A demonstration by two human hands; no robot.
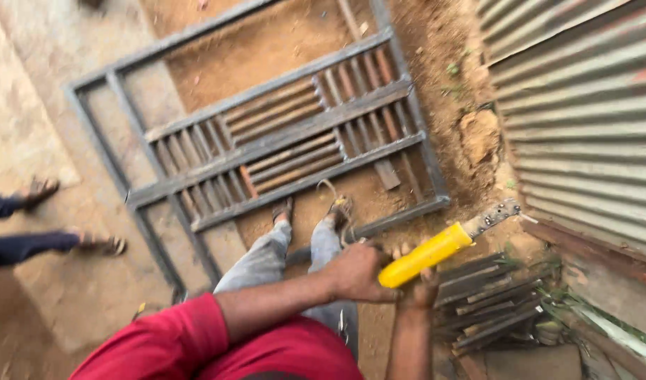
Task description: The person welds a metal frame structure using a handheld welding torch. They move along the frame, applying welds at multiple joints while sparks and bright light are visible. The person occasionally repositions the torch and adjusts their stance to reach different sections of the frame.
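Observation:
Both my hands meet at the near end of a yellow-handled tool with a grey metal head, which points up and to the right. My left hand, at the end of a red-sleeved arm, closes on the handle's end from the left. My right hand grips the same handle from below. Past my sandalled feet, a grey metal gate frame with short slats lies flat on the dirt. The tool's head hovers near the frame's lower right corner.
A corrugated metal sheet stands along the right. A pile of short metal bars lies on the ground beside my right hand. Another person's legs and sandalled feet reach in from the left. A lump of earth sits by the sheet.

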